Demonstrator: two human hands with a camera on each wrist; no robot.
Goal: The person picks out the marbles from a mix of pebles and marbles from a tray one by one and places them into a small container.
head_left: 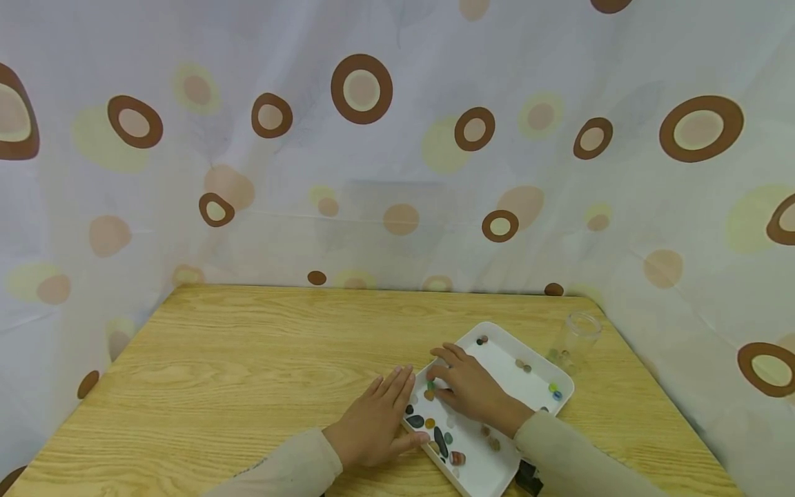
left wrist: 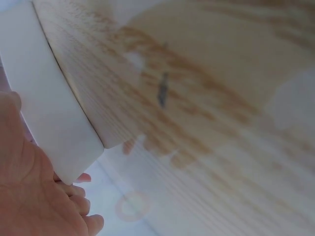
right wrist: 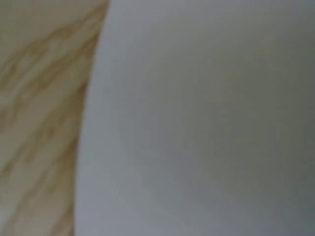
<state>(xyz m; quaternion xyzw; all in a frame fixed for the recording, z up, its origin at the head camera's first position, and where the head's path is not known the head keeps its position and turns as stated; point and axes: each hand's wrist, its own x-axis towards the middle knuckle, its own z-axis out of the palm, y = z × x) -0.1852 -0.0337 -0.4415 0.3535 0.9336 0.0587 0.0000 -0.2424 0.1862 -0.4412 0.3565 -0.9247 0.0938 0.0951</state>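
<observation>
A white tray (head_left: 491,476) lies at a slant on the table, holding small stones and glass pieces. My left hand (head_left: 375,424) rests against its left rim with fingers extended and the thumb over the edge; in the left wrist view the palm (left wrist: 29,182) lies along the tray's outer wall (left wrist: 59,113). Above the tray's left end, my right hand (head_left: 468,386) reaches down with bent fingers. Its thumb and index fingertips are right at a green stone (head_left: 431,385); whether they pinch it I cannot tell. An orange-brown stone (head_left: 429,395) lies just below.
Several dark stones, among them a long black one (head_left: 441,442), and a reddish striped stone (head_left: 457,458) lie near the left rim. Yellow-green and blue pieces (head_left: 557,395) sit at the right. A clear jar (head_left: 574,342) stands behind the tray. A patterned curtain (head_left: 397,138) hangs behind the table.
</observation>
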